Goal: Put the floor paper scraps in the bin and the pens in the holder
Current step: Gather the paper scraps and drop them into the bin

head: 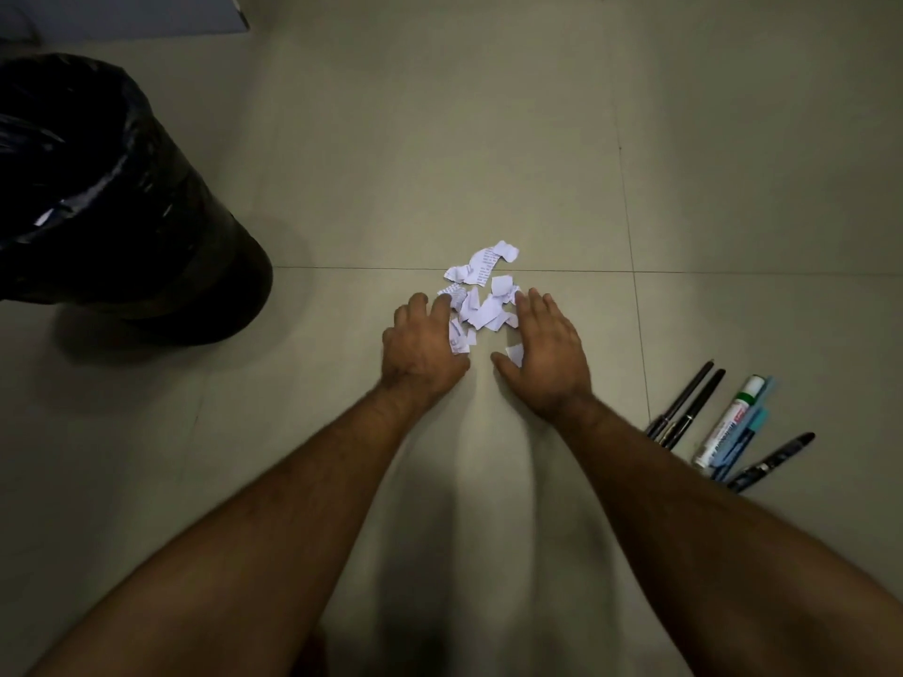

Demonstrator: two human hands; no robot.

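A small heap of torn white paper scraps (481, 298) with printed text lies on the tiled floor in the middle of the view. My left hand (422, 346) rests palm down on the heap's left side, fingers touching scraps. My right hand (549, 351) lies flat on the right side, with one scrap under its thumb edge. Neither hand has lifted anything. Several pens and a white marker (730, 422) lie side by side on the floor to the right of my right forearm. No pen holder is in view.
A round bin lined with a black plastic bag (97, 188) stands on the floor at the left, about an arm's length from the scraps. A pale panel edge (146, 12) shows at the top left. Grey floor tiles (488, 139) stretch beyond the heap.
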